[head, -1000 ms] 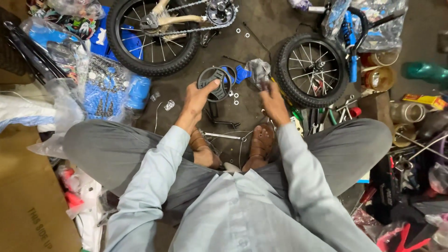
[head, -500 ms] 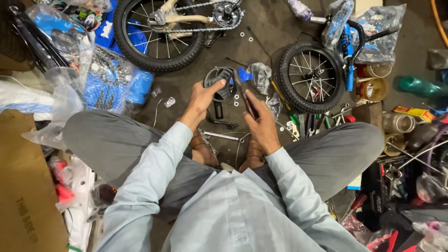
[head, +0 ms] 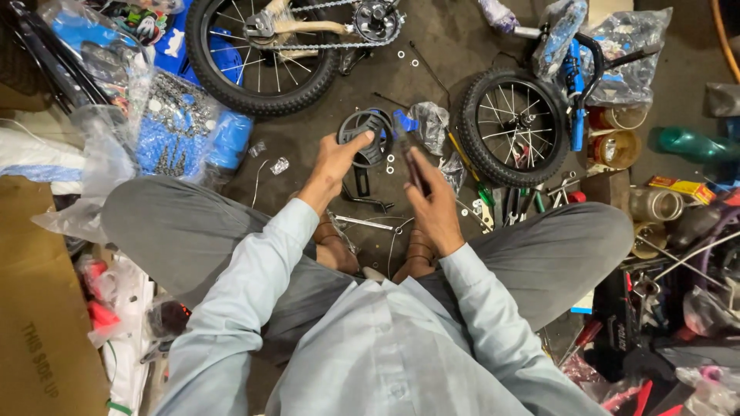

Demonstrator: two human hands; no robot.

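Observation:
I sit cross-legged on a dark floor among small-bicycle parts. My left hand (head: 339,163) grips the rim of a small black training wheel (head: 368,137) lying on the floor just ahead of my feet. My right hand (head: 434,202) is closed around a thin dark tool (head: 411,158) whose tip points toward that wheel. Loose washers (head: 391,163) and a blue plastic piece (head: 404,121) lie between the two hands. A black metal bracket (head: 362,189) rests below the wheel.
A rear bicycle wheel (head: 262,58) with chain and crank lies ahead left. A smaller spoked wheel (head: 512,127) with blue fork stands ahead right. Wrenches (head: 516,204), tins (head: 614,146), plastic bags (head: 154,115) and a cardboard box (head: 38,308) crowd both sides.
My right hand let go of the crumpled plastic bag near the small wheel and drew back toward me, now holding a thin tool. My left hand stayed on the training wheel.

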